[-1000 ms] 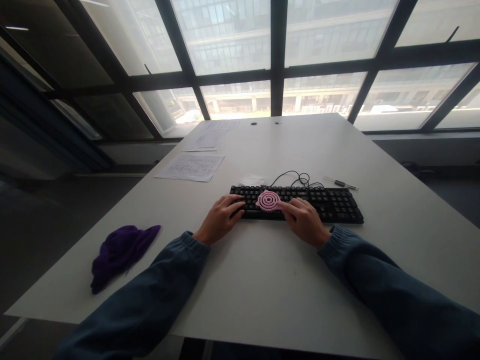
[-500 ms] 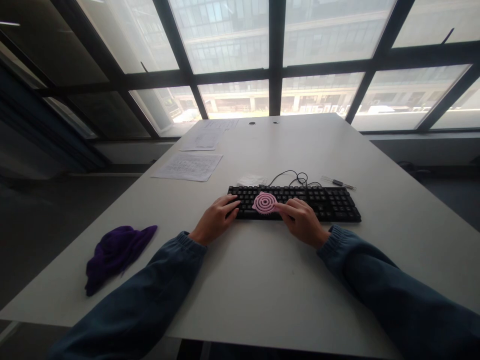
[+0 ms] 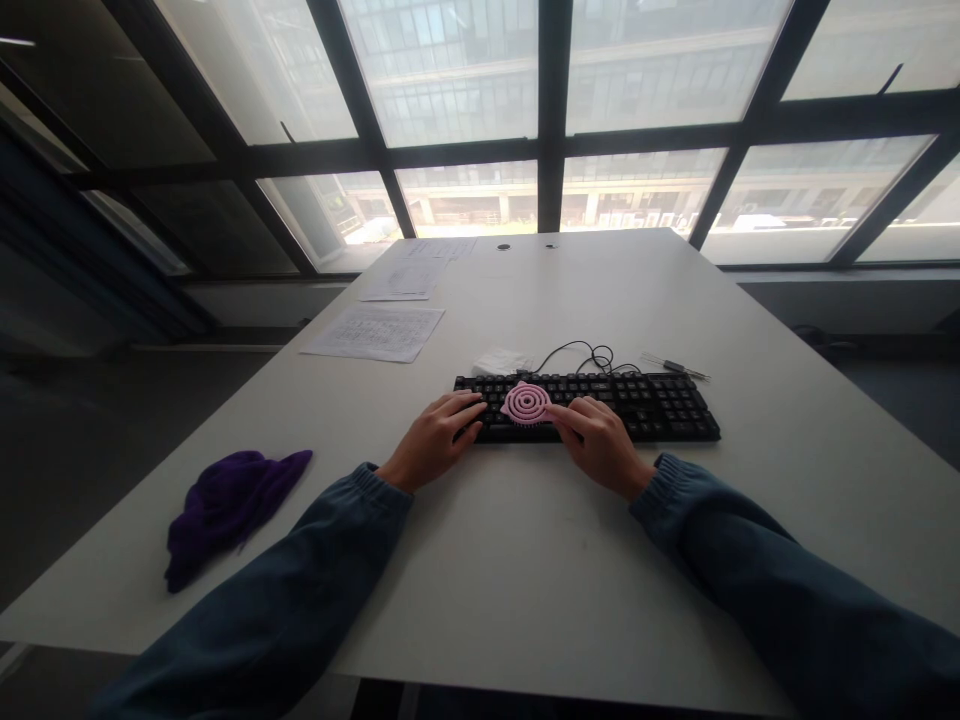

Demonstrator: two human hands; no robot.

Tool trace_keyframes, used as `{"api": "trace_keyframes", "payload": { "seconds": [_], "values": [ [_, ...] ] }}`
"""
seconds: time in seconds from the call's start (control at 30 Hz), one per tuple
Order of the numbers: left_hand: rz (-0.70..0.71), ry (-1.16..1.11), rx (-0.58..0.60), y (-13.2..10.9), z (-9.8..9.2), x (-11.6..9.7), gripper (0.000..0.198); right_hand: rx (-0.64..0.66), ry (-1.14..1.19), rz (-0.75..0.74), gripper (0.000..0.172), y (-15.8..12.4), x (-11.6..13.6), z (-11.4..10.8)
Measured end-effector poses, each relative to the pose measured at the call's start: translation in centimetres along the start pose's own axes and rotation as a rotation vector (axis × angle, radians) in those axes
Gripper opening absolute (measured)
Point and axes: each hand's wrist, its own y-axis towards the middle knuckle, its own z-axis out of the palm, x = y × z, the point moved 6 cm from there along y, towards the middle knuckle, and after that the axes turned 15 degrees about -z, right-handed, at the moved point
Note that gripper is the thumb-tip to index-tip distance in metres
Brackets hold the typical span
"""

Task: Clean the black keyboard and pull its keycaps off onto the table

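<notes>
A black keyboard (image 3: 649, 410) lies across the white desk in front of me. My right hand (image 3: 600, 440) pinches the near right edge of a round pink brush (image 3: 526, 403). Rings mark the brush's top, and short bristles show along its lower edge, over the keys left of the keyboard's middle. On the keyboard's left end rests my left hand (image 3: 435, 440), fingers stretched over the keys and a little apart. The brush's underside is hidden, so I cannot tell how firmly it touches the keys.
A crumpled purple cloth (image 3: 229, 510) lies at the desk's left. Behind the keyboard are its looped cable (image 3: 592, 355), a clear plastic wrapper (image 3: 501, 362) and a thin tool with a dark grip (image 3: 675, 367). Printed sheets (image 3: 375, 333) lie farther back, before the windows.
My left fingers have slid slightly right over the keys, nearer the brush. The brush and my right hand have shifted very slightly left. The grip looks the same.
</notes>
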Motion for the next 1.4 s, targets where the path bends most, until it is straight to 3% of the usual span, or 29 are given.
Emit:
{"api": "trace_keyframes", "payload": {
  "seconds": [0.2,0.83,1.4],
  "values": [
    [0.09,0.021,0.065,-0.2,0.4,-0.7,0.034,-0.016,-0.078,0.047,0.029,0.1,-0.3,-0.3],
    [0.124,-0.056,0.044,-0.1,0.2,-0.9,0.031,0.033,-0.109,0.045,0.029,0.6,-0.7,0.4],
    [0.15,-0.068,0.044,-0.2,0.1,-1.6,0.031,0.061,-0.198,0.179,0.033,1.5,-2.1,0.6]
  ]
}}
